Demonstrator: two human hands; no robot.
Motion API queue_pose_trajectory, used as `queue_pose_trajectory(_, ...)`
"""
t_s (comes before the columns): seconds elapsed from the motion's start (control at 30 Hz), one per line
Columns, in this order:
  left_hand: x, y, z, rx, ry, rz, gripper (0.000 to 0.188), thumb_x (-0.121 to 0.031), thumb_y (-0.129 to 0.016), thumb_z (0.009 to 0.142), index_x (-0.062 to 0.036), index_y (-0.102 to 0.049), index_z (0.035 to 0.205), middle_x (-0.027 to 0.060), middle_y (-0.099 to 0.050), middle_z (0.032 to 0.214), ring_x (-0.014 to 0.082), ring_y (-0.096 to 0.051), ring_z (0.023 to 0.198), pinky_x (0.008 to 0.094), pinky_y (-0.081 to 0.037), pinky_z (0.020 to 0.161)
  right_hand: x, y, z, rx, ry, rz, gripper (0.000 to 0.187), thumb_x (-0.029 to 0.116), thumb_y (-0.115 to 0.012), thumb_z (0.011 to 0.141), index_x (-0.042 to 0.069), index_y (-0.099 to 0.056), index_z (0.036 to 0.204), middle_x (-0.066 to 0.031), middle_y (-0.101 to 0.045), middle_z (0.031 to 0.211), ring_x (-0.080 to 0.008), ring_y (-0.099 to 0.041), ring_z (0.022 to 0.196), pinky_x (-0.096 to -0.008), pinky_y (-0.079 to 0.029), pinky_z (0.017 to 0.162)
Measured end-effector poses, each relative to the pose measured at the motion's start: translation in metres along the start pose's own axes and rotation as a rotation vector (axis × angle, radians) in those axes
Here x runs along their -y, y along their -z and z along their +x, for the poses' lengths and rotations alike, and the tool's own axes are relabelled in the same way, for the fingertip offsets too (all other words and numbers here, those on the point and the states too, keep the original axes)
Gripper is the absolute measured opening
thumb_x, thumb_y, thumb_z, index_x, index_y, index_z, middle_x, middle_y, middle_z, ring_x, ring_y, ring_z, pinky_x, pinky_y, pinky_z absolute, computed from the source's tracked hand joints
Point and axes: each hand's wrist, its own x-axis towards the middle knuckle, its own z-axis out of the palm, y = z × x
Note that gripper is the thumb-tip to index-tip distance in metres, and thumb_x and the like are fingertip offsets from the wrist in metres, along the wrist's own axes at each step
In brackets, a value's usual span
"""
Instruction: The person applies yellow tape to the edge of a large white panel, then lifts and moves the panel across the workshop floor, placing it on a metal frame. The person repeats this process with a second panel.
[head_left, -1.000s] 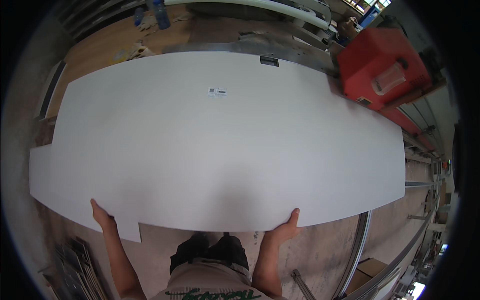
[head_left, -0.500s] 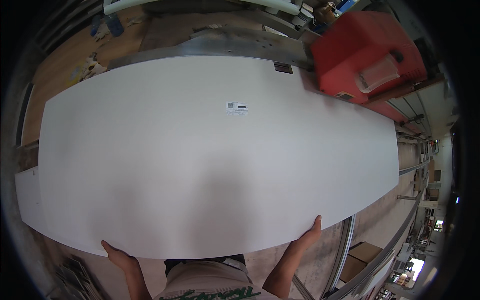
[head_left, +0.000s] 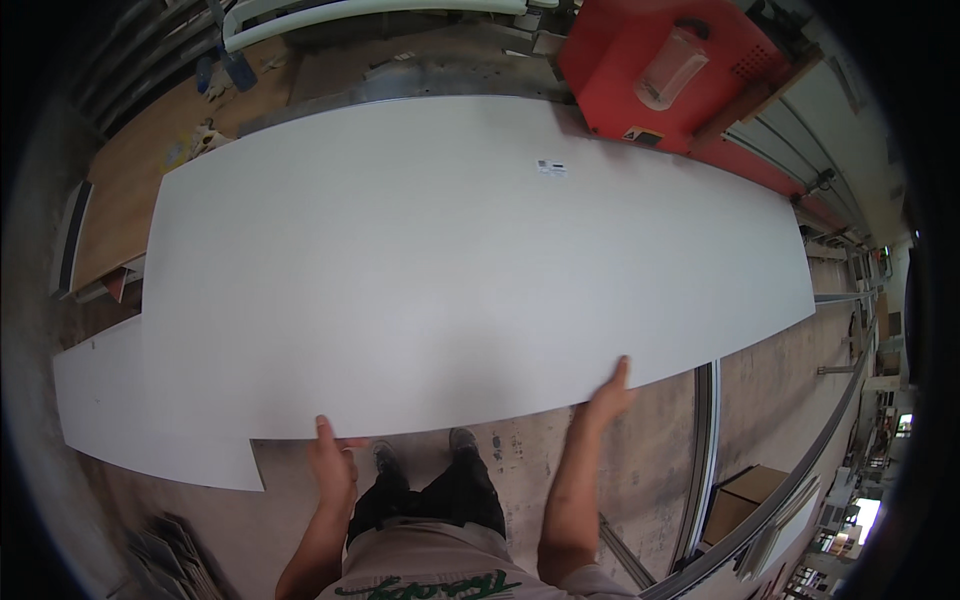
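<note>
In the head view, the white panel [head_left: 450,260] was grasped at its near edge by the left hand [head_left: 333,468] and right hand [head_left: 606,396], thumbs on top; the fingers' spread beneath could not be told. Its label [head_left: 552,168] had been carried closer to the red machine [head_left: 615,75]. A lower panel [head_left: 150,410] was partly covered.

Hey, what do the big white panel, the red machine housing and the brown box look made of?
White panel: probably laminated board, judging by its smooth, low-sheen face.
Red machine housing: painted metal or moulded plastic, slightly glossy; the even colour and angular facets leave it open.
Brown box: likely cardboard, matte, judging by its plain brown faces.
</note>
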Motion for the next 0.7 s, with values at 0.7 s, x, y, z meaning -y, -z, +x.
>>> queue_pose_trajectory(0.7,-0.011,0.058,0.017,0.223,0.073,0.158,0.066,-0.063,-0.038,0.106,-0.0022,-0.064,0.099,0.012,-0.071,0.075,0.0054,-0.029,0.038,0.0273,-0.018,0.034,-0.003,-0.048,-0.178,0.029,-0.23,0.164,0.055,0.003,-0.062,0.097,-0.009,-0.036,0.143,-0.0227,-0.054,0.136,-0.0303,-0.057,0.118,-0.041,-0.047,0.101)
